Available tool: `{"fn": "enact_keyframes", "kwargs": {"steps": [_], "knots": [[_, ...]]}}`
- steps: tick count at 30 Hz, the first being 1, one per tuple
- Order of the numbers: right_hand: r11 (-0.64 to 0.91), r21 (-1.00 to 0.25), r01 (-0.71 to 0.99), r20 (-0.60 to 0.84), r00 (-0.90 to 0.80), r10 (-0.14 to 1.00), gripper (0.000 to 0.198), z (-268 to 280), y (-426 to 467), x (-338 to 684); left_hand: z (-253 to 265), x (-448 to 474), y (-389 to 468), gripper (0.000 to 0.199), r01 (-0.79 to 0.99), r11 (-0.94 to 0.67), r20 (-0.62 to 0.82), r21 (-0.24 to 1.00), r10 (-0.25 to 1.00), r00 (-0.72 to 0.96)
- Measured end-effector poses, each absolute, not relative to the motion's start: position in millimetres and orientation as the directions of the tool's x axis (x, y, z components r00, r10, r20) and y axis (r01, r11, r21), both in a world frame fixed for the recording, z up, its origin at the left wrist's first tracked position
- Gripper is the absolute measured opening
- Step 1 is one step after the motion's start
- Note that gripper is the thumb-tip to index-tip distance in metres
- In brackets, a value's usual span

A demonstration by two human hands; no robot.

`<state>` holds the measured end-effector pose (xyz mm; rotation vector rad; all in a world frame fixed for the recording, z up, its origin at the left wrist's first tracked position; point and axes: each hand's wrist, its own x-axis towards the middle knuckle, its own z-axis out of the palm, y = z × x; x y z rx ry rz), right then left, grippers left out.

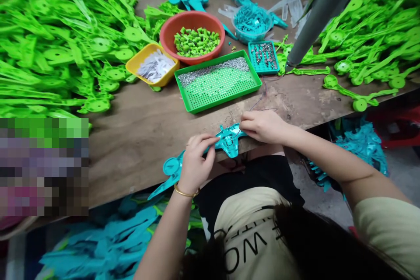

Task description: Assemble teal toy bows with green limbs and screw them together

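Note:
A teal moulded plastic shell (229, 141) with ribs and small slots on its inner face lies across the near edge of the wooden table. My left hand (197, 157) is closed around its left arm, thumb and fingertips near the middle section. Past that hand, the shell's round disc and a pointed end stick out to the left. At the shell's right end, my right hand (264, 126) is closed, its fingertips pressed together on the teal plastic. Whether a small piece is also between those fingertips is hidden.
Beyond the hands stand a green perforated tray (218, 107) of small metal pieces, a yellow container (131, 70), a red-orange bowl (164, 37), a teal tray (278, 65) and a clear tub (251, 37). Bright green parts (59, 43) pile up left and right. A grey pole (315, 17) slants down at right.

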<state>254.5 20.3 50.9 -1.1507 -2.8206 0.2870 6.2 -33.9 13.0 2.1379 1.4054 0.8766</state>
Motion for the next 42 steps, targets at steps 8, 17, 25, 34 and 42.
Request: {"fn": "enact_keyframes", "kwargs": {"steps": [8,17,25,34,42], "knots": [[0.709,-0.179,0.682,-0.018,-0.723,0.691,0.029,49.6,20.9,254.7,13.4,8.6,-34.3,0.022,0.637,-0.322,0.201,0.701,0.945,0.257],[0.625,-0.116,0.772,-0.12,-0.635,0.763,0.027,41.1,18.4,229.5,7.3,16.0,-38.2,0.026,0.748,-0.388,0.176,0.539,0.92,0.35],[0.59,-0.147,0.794,-0.207,-0.607,0.767,0.028,48.8,14.0,215.4,0.9,16.7,-39.9,0.03,0.769,-0.349,0.138,0.535,0.934,0.328],[0.469,-0.149,0.871,-0.251,-0.492,0.834,0.027,56.1,5.3,206.8,7.2,19.7,-39.6,0.026,0.783,-0.369,0.148,0.501,0.928,0.343],[0.484,-0.221,0.847,-0.212,-0.526,0.824,0.026,38.9,-3.0,211.1,14.5,40.4,-92.4,0.034,-0.017,0.384,-0.384,0.923,0.916,-0.115]]}}
